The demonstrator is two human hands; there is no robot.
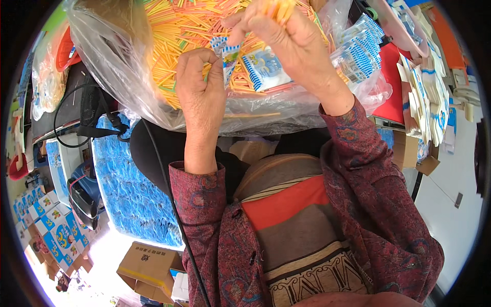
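My left hand (pixel 200 84) is closed, its thumb and fingers pinching the edge of a small blue-and-white plastic packet (pixel 231 56). Above and to the right, my right hand (pixel 296 48) is wrapped round a bundle of thin yellow sticks (pixel 277 10). Its thumb and forefinger reach down to the packet's upper edge; whether they grip it I cannot tell. Beneath both hands spreads a large heap of yellow, orange and pink sticks (pixel 171 38) in a clear plastic bag (pixel 110 56). Another blue-and-white packet (pixel 267 69) lies on the heap, just below my right hand.
More striped packets (pixel 358 53) lie at the right of the heap, near a pink basin (pixel 411 30). Folded white-and-blue cartons (pixel 427 97) stand at the far right. A blue packet-filled tray (pixel 135 179) is at my left, with a cardboard box (pixel 148 268) below it and a black cable (pixel 171 194) alongside.
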